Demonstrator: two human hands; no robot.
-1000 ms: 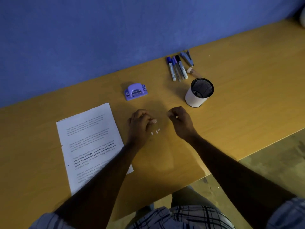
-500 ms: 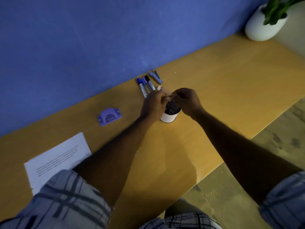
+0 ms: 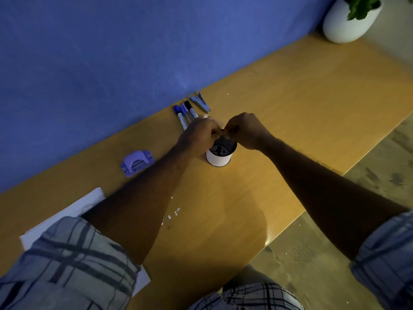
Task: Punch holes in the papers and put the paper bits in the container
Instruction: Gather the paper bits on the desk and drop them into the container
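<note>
A white container [image 3: 218, 161] with a dark inside stands on the wooden table. Both my hands hover right over its mouth, fingertips almost meeting. My left hand [image 3: 197, 137] has its fingers curled and pinched together above the rim. My right hand [image 3: 248, 130] is pinched the same way opposite it. What they pinch is too small to make out. Several white paper bits [image 3: 176, 212] lie loose on the table beside my left forearm. The purple hole punch [image 3: 137, 163] sits left of the container. White papers [image 3: 73, 209] lie at the near left, partly under my arm and sleeve.
Three markers [image 3: 185, 114] and a small blue-grey stapler-like tool [image 3: 200, 101] lie by the blue wall behind the container. A white plant pot [image 3: 348, 23] stands at the far right corner. The table's front edge [image 3: 288, 227] runs diagonally at right, with floor beyond.
Both hands left the loose bits near the papers and moved to the container, where they now hover pinched over its mouth. The view swung right with them.
</note>
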